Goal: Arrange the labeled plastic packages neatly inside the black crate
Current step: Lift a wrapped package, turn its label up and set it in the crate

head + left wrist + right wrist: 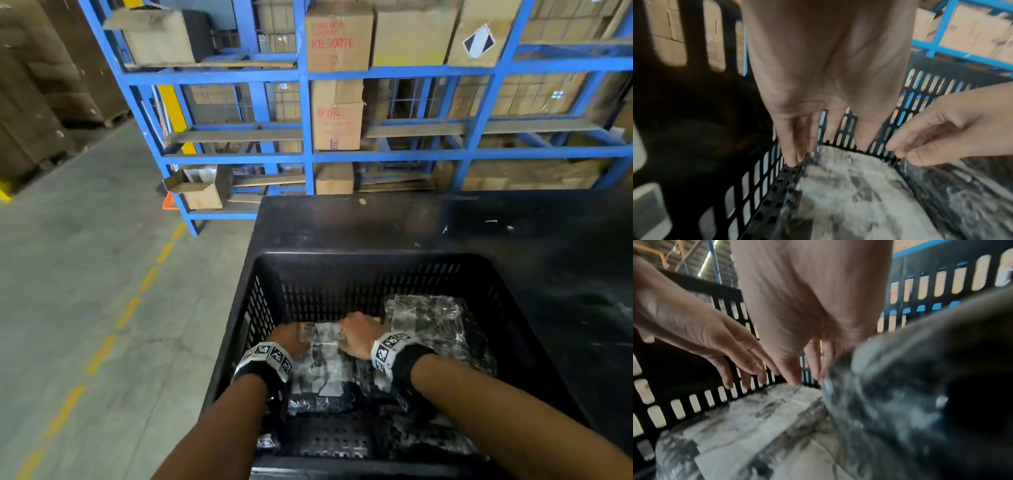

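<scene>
the black crate point(260, 301) stands on a dark table point(513, 233); its walls are slotted and its floor is perforated. inside lie clear, crinkled plastic packages with dark contents and white labels. the left package point(322, 363) lies label-up on the crate floor, its far end against the far wall. the right stack of packages point(431, 329) sits higher, just beside it. both hands reach down at the far end of the left package. the left hand point(291, 337) has straight fingers point(795, 146) pointing down at the package's left far corner. the right hand point(358, 337) has straight, relaxed fingers point(791, 369) touching the right far edge, beside the stack. neither hand grips anything. blue shelving point(308, 113) with cardboard boxes stands behind.
</scene>
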